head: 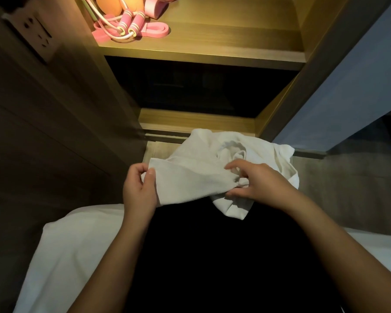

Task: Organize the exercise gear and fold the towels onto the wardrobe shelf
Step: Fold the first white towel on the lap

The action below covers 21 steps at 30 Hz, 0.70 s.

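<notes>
Below wardrobe shelf (201, 48) | towel (190, 177) long axis left-right | left hand (139, 190) pinches corner, right hand (255, 184) grips folds

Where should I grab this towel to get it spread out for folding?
By its corners. The left hand pinches the flat left corner of the towel; the right hand grips a bunched middle. I'd probably shift the right to the corner sticking out at the far right, coming in from the right, since that end is crumpled and only that corner pokes free.
</notes>
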Motion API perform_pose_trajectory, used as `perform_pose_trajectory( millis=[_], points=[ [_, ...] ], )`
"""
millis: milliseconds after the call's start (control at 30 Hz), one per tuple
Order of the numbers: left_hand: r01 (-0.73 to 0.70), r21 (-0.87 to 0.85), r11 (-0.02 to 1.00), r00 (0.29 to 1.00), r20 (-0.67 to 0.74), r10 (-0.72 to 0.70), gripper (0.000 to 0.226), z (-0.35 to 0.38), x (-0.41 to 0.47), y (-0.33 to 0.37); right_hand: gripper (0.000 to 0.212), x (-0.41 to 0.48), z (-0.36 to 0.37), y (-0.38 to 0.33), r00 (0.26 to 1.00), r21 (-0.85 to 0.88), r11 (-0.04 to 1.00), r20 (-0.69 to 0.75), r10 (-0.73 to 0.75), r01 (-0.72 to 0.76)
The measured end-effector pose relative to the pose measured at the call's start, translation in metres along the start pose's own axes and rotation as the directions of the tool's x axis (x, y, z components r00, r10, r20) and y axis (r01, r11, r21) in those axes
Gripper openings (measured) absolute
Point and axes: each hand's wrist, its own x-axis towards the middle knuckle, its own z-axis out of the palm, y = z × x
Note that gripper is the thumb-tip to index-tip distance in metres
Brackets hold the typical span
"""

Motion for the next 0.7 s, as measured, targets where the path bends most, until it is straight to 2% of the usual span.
perform_pose_trajectory(
  millis=[67, 167, 233, 333, 467, 600, 700],
  points=[
    [-0.181, 0.052, 0.982, 0.983, 0.045, 0.178, 0.008, 0.0, 0.001, 0.013, 0.063, -0.004, -0.011, -0.005, 0.998, 0.123, 0.991, -0.032, -0.056, 0.059],
    [-0.392, 0.129, 0.911, 0.911, 0.196, 0.364, 0.008, 0.01, -0.002, 0.033, 0.049, -0.005, -0.022, -0.016, 0.985, 0.227, 0.964, -0.129, -0.115, 0.142],
    [-0.498, 0.204, 0.843, 0.854, 0.282, 0.436, 0.008, 0.024, -0.008, 0.042, 0.038, -0.003, -0.024, -0.026, 0.97, 0.253, 0.948, -0.193, -0.146, 0.193],
    [-0.549, 0.231, 0.803, 0.815, 0.36, 0.454, 0.004, 0.041, -0.011, 0.048, 0.039, 0.003, -0.02, -0.036, 0.963, 0.257, 0.946, -0.235, -0.135, 0.195],
    [-0.512, 0.201, 0.835, 0.827, 0.379, 0.415, 0.004, 0.047, -0.003, 0.048, 0.021, 0.014, -0.007, -0.04, 0.972, 0.236, 0.971, -0.233, 0.026, 0.031],
    [-0.299, 0.028, 0.954, 0.869, 0.421, 0.261, 0.015, 0.044, 0.005, 0.045, 0.011, 0.019, 0.004, -0.044, 0.964, 0.251, 0.968, -0.261, 0.047, 0.021],
    [-0.122, -0.09, 0.988, 0.864, 0.48, 0.151, 0.02, 0.034, 0.012, 0.04, 0.005, 0.019, 0.008, -0.04, 0.96, 0.242, 0.97, -0.276, 0.05, 0.019]
  ],
)
